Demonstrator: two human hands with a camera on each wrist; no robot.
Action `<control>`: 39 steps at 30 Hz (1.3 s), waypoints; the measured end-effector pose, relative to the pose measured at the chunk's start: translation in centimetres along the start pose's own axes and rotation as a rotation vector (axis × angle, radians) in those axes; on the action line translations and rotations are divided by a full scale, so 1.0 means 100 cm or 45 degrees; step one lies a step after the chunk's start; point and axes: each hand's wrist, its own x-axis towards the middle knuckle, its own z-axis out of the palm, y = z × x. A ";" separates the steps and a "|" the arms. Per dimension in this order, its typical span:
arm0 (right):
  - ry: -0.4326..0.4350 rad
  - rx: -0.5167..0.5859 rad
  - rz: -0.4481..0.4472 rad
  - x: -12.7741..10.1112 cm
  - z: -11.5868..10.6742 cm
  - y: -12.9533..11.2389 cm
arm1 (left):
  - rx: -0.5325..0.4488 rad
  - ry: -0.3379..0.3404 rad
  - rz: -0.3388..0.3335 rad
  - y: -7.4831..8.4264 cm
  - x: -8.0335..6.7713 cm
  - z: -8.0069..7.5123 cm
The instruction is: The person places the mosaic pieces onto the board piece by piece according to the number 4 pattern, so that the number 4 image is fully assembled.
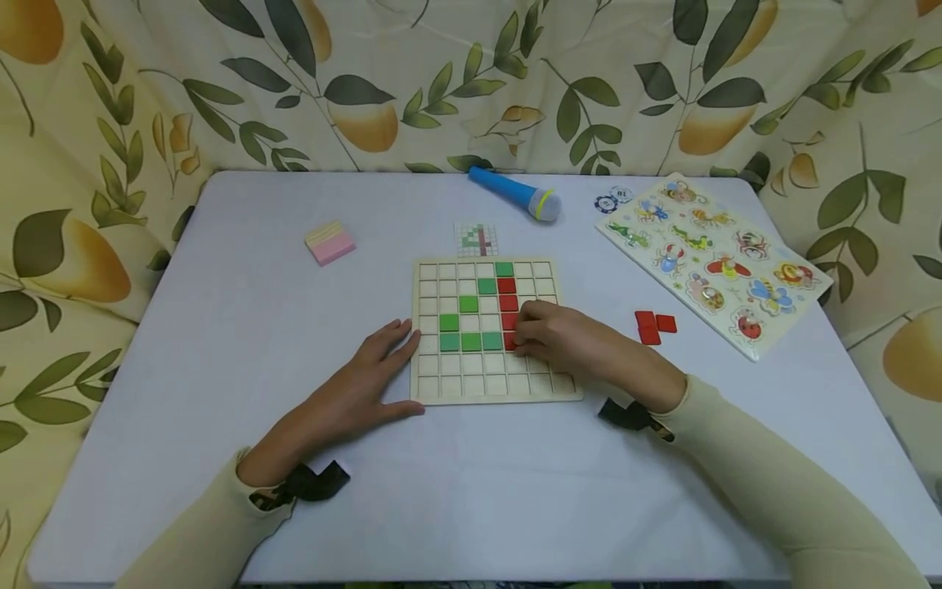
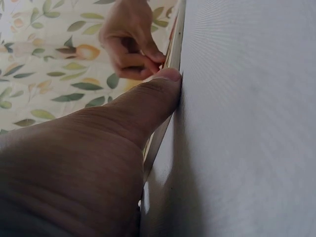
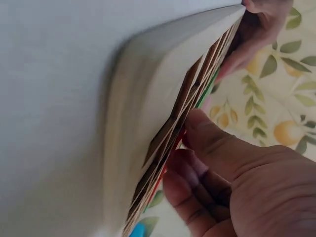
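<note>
Leaf-and-fruit patterned cloth hangs behind and beside a pale counter [image 1: 221, 327] that carries everything. Near its middle lies a square wooden grid board [image 1: 489, 384], pale wood divided into small cells, with green tiles [image 1: 471, 341] forming a stepped line and base row, and red tiles [image 1: 507, 294] in a column just right of them. At the far right rests an animal peg puzzle [image 1: 717, 266], and between it and the board lie loose red tiles [image 1: 653, 325]. Toward the back sit a blue toy microphone [image 1: 515, 193], a small pattern card [image 1: 476, 240] just behind the board, and a pink sticky-note pad [image 1: 329, 243] to the left.

Resting flat on the counter, the left hand [image 1: 361, 384] has its fingers straight and slightly apart, with the thumb pressed against the board's left edge. Lying over the board's right half, the right hand [image 1: 562, 339] has its fingers curled together, pinching a red tile [image 1: 509, 342] at the bottom of the red column.
</note>
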 end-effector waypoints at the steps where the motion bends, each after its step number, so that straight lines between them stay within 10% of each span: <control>1: 0.008 -0.001 0.004 -0.004 -0.001 0.001 | -0.004 -0.002 0.002 0.000 0.000 0.001; 7: 0.276 0.091 0.227 -0.053 -0.020 0.020 | 0.017 0.001 0.027 -0.002 0.001 0.003; 12: 0.574 0.166 0.657 -0.117 -0.039 0.051 | 0.023 0.006 0.027 -0.002 0.001 0.003; 18: 0.412 0.292 1.084 -0.161 -0.035 0.086 | 0.025 0.010 0.023 -0.004 -0.001 0.003; 39: 0.389 0.095 0.931 -0.159 -0.020 0.092 | 0.009 0.013 0.020 -0.003 -0.001 0.003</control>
